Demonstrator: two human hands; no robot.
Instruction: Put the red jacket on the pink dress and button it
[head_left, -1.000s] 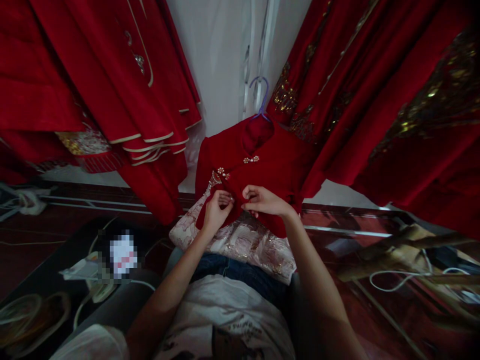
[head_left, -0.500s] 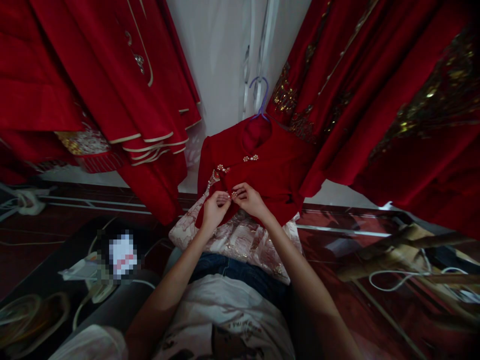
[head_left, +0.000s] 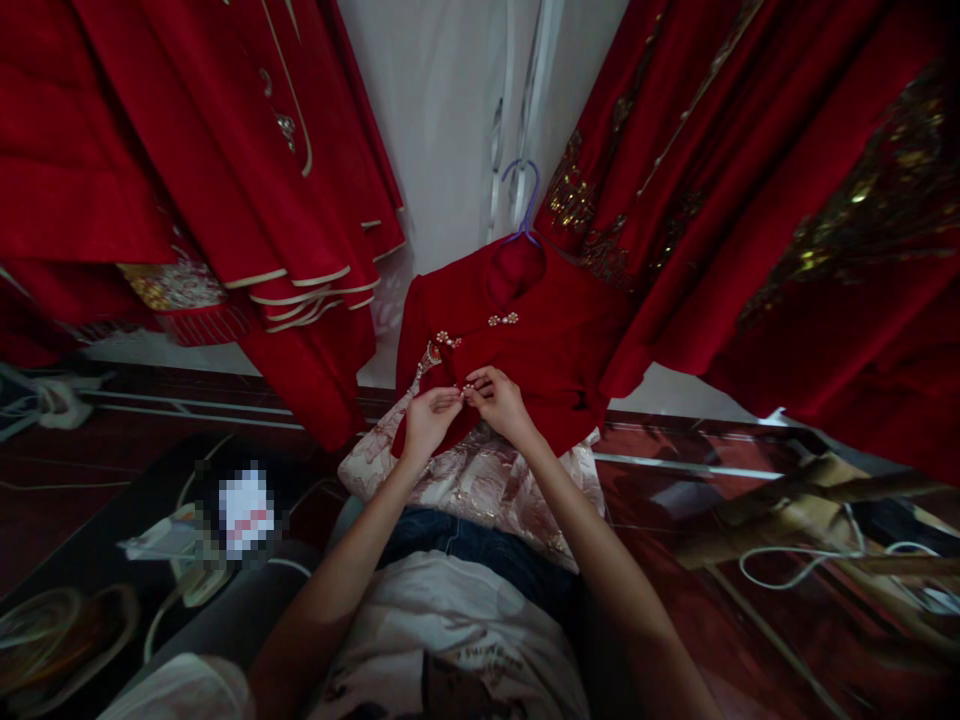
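A red jacket (head_left: 547, 350) hangs from a purple hanger (head_left: 528, 210), its lower part over my lap. Beaded flower clasps (head_left: 503, 319) run down its front, with another clasp (head_left: 448, 340) at the left. My left hand (head_left: 433, 418) and my right hand (head_left: 498, 402) meet fingertip to fingertip at the jacket's lower front edge. Both are closed in a pinch on a small beaded clasp (head_left: 467, 390), mostly hidden by the fingers. Beneath the jacket, a pale pink, shiny patterned fabric (head_left: 480, 475) lies over my thighs.
Red garments (head_left: 247, 150) hang at the left, and red garments with gold trim (head_left: 720, 200) at the right. A white door (head_left: 442, 110) stands behind. On a dark surface (head_left: 97, 520) at my left sit cables and a blurred-out item. Wooden bars and a white cord (head_left: 795, 580) lie right.
My fingertips have drawn slightly closer together, covering more of the clasp. The whole view has shifted a little; the jacket otherwise hangs as before.
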